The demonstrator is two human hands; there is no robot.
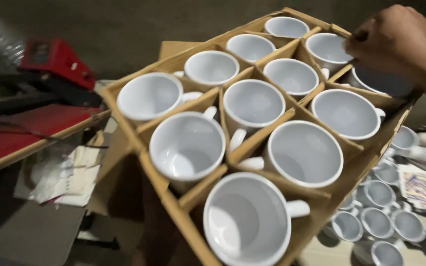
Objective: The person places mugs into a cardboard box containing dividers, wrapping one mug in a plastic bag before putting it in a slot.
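Note:
A brown cardboard box (154,182) with cardboard dividers fills the middle of the view, tilted toward me. Each cell holds a white mug, open end up; the nearest mug (247,221) is at the bottom and another mug (327,48) stands at the far right. My right hand (397,42) comes in from the upper right, its fingers curled over the box's far right corner beside that mug's rim, partly covering the mug below it (380,81). My left hand is out of sight.
A red and black press machine (58,61) sits on a wooden-edged bench (31,148) at the left. Loose papers (70,177) lie below it. Several more white mugs (378,221) stand at the lower right, next to printed sheets (420,187).

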